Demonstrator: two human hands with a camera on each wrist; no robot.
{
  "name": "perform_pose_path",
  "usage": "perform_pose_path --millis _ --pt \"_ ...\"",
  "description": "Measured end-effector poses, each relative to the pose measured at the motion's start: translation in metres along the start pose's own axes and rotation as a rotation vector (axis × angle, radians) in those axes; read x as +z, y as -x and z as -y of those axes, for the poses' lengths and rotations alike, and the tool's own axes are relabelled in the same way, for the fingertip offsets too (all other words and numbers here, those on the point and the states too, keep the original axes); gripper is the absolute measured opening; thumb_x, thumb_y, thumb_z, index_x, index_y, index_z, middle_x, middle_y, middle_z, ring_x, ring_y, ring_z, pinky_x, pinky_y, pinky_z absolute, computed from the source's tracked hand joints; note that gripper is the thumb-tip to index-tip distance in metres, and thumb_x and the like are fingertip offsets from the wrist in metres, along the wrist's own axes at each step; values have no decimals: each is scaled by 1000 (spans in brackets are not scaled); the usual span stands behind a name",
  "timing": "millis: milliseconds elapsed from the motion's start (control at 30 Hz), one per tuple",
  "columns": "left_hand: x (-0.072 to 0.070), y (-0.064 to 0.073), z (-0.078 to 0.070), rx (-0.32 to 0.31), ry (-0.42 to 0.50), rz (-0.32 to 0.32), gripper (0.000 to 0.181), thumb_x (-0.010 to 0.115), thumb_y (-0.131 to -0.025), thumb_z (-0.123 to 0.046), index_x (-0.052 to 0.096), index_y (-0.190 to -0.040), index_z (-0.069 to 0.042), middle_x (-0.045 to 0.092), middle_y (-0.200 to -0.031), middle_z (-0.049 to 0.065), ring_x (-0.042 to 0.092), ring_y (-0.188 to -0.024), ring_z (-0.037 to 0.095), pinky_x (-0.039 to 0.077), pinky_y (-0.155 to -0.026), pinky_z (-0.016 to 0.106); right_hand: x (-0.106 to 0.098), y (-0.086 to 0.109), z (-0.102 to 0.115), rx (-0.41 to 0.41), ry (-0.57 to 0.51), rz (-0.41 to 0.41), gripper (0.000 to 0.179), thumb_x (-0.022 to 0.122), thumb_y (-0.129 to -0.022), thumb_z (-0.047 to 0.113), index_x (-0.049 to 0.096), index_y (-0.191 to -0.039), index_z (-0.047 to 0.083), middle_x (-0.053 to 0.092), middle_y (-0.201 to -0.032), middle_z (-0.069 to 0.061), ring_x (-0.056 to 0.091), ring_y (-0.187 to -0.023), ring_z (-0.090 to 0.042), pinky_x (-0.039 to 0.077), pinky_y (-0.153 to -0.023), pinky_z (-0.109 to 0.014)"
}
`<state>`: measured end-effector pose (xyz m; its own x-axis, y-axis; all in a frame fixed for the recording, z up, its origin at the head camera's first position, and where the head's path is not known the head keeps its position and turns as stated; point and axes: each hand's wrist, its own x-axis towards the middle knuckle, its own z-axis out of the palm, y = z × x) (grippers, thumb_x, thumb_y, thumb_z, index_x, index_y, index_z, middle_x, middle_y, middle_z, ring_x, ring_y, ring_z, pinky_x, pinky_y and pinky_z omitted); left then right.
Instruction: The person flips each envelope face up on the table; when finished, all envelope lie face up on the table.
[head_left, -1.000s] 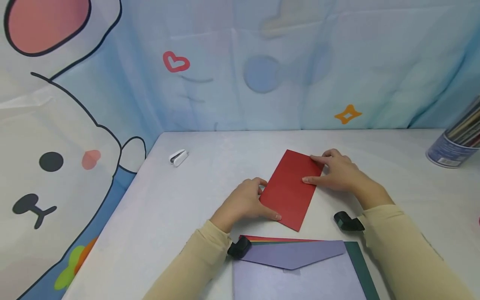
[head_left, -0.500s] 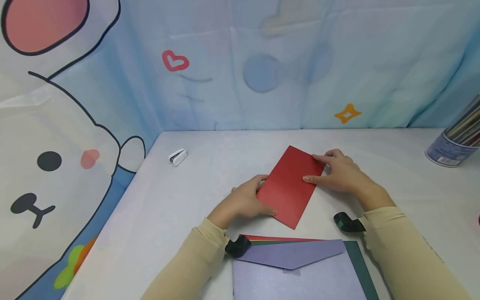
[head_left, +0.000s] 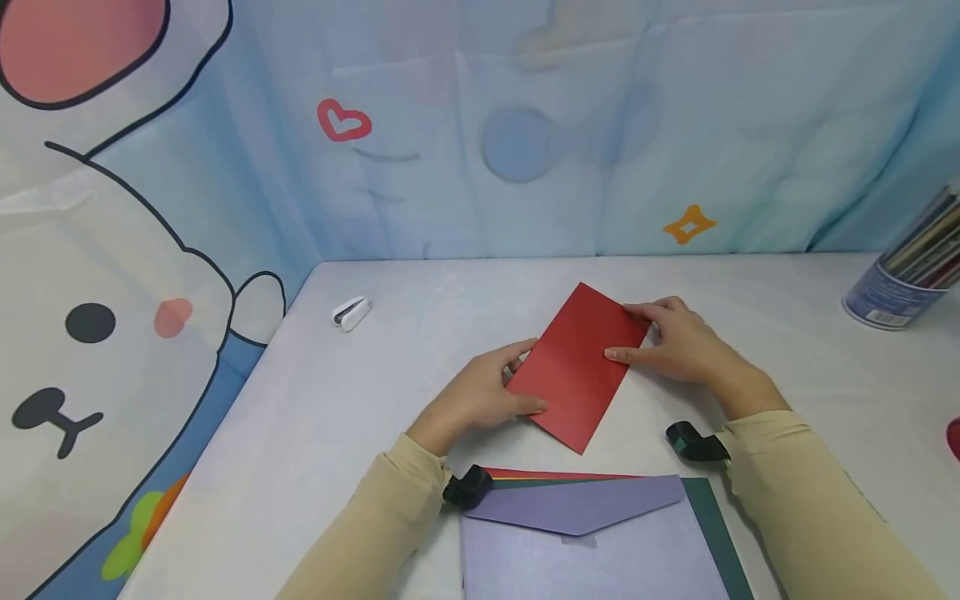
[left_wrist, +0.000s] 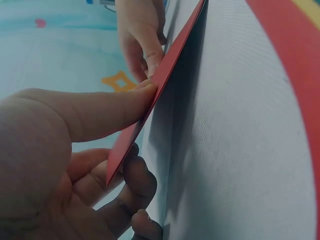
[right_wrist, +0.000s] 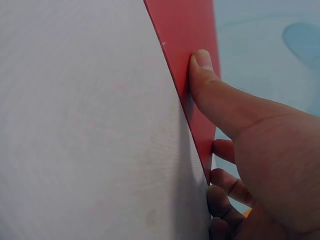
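Note:
A plain red card point(head_left: 577, 367), narrow and rectangular, slants across the middle of the white table between both hands. Along its lower left edge my left hand point(head_left: 480, 392) pinches it, thumb on the upper face and fingers behind. My right hand point(head_left: 686, 354) holds the opposite edge near the top, its thumb flat on the red face. From the left wrist view, the card point(left_wrist: 170, 60) appears edge-on, tilted up from the table, with left fingertips curled beneath. In the right wrist view, the right thumb point(right_wrist: 202, 75) presses the face while the fingers sit at the far edge.
Nearest the body lies a stack topped by a purple envelope point(head_left: 585, 550), with green point(head_left: 716, 533), yellow and red edges showing. A small white stapler-like object point(head_left: 351, 313) lies back left. A blue can of pencils point(head_left: 892, 293) stands back right. A patterned curtain point(head_left: 420, 125) hangs behind.
The card has turned slightly clockwise, its top corner shifting away and its bottom corner leftward. My left hand has slid up and left with it; my right hand has barely moved.

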<state>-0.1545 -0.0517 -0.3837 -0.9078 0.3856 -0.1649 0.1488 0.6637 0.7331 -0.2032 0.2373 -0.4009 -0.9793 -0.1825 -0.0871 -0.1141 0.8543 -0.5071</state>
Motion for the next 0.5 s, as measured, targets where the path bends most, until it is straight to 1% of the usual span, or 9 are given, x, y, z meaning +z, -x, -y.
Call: perform_pose_path --millis 133,267,367,433,500 --pt "0 0 1 9 6 -10 84 86 -82 -26 43 -154 -30 56 -105 -5 57 -69 13 46 -66 29 1 -1 0 0 2 -6 93 76 -83 55 41 -151 1 33 -141 -31 34 -126 -50 48 -90 -63" --pt "0 0 0 12 15 -22 83 86 -82 -24 45 -153 -30 57 -104 -5 58 -69 13 47 -65 29 1 0 1 1 3 -10 92 77 -83 53 41 -150 1 34 -140 -31 36 -124 -49 49 -88 -62" --pt "0 0 0 16 13 -37 82 86 -82 -22 46 -152 -31 56 -105 -5 58 -68 14 47 -64 29 1 -1 2 3 3 -13 95 77 -83 53 38 -150 -1 34 -138 -32 38 -121 -48 50 -86 -61" --pt "-1 1 -1 22 7 -59 80 85 -82 -19 47 -151 -31 56 -107 -5 58 -71 14 48 -64 29 0 -1 2 3 -14 -16 96 78 -83 51 36 -150 -3 36 -135 -32 40 -118 -47 52 -84 -58" --pt "-4 2 -3 30 4 -102 78 84 -83 -16 48 -151 -31 57 -109 -4 58 -77 14 49 -64 28 0 0 2 5 -53 -23 93 78 -85 48 35 -150 -4 38 -133 -31 41 -116 -45 53 -83 -55"
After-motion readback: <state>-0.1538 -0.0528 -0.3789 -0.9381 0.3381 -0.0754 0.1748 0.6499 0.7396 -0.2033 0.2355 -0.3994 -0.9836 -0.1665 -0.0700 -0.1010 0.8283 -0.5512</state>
